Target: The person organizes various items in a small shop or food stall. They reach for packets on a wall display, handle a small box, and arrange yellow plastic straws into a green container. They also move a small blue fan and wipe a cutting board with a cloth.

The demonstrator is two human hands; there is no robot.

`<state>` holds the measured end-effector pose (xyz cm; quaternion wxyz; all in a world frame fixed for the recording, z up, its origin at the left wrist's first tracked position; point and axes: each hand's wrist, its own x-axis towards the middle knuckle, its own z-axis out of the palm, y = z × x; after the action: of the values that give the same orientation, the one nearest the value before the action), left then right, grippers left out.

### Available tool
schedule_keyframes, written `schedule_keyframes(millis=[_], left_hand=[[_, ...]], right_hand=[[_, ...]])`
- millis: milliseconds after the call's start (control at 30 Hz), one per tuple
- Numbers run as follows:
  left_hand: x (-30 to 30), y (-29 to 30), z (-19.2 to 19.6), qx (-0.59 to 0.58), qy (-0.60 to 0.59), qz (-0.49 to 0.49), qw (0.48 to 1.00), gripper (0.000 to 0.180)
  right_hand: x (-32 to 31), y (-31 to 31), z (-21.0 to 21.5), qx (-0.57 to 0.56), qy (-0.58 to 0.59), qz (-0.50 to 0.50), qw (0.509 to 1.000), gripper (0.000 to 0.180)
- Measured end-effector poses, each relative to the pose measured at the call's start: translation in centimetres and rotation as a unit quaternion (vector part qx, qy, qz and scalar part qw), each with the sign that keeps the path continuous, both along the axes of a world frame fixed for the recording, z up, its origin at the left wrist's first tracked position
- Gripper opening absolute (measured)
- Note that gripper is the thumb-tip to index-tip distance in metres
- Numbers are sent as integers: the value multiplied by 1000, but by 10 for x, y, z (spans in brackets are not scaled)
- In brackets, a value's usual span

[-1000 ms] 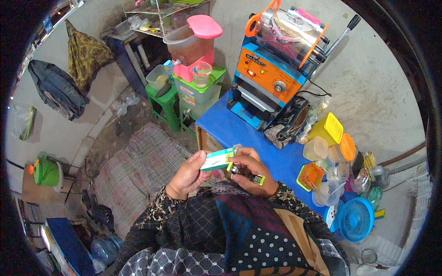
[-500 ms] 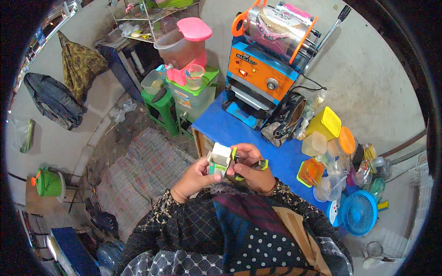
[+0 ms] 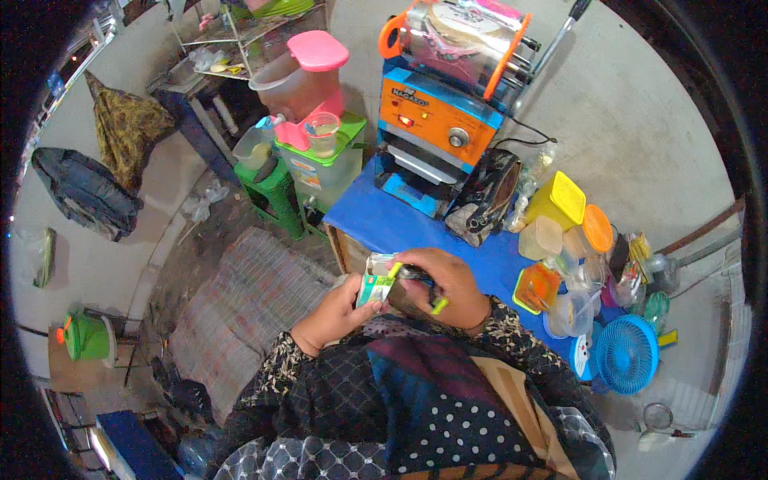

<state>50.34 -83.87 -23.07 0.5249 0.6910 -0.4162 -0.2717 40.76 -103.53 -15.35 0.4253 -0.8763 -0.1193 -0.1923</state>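
At the near-left side of the blue table (image 3: 484, 280), the person's left hand (image 3: 338, 314) grips a small white-and-green box (image 3: 371, 291), thumb laid along its near face and the box's upper end open. Touching or just beside the box, too close to tell which, the right hand (image 3: 448, 282) is closed around a black item with yellow-green ends (image 3: 417, 277), its fingers curled over the top; most of the item is hidden in the grasp. On the floor left of the table lies a checked mat (image 3: 238, 300). Along the table's right side cluster a green-rimmed square container (image 3: 538, 286) with orange contents, a clear tub (image 3: 570, 313), an orange-lidded tub (image 3: 597, 229) and a yellow square tub (image 3: 558, 200). Farther back on the table rests a black patterned bag (image 3: 486, 194), beside a blue-and-orange machine (image 3: 436, 120) at the table's far end. Left of that end stand a green stool (image 3: 270, 196) and a green-lidded box (image 3: 326, 172) bearing a pink-lidded dispenser (image 3: 290, 86). Beyond them, left of the table's far end, is a wire shelf (image 3: 232, 40).
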Motion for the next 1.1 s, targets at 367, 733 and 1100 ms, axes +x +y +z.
schedule_keyframes(millis=[367, 733, 1100], left_hand=[[-7, -4, 20, 22, -89, -5, 996, 65], [-6, -4, 18, 9, -193, -78, 978, 64], [1, -4, 11, -17, -120, -27, 992, 51]], right_hand=[[5, 5, -15, 130, 127, 13, 983, 29], [6, -9, -24, 366, 334, -3, 869, 30], [6, -4, -34, 469, 272, -52, 839, 46]])
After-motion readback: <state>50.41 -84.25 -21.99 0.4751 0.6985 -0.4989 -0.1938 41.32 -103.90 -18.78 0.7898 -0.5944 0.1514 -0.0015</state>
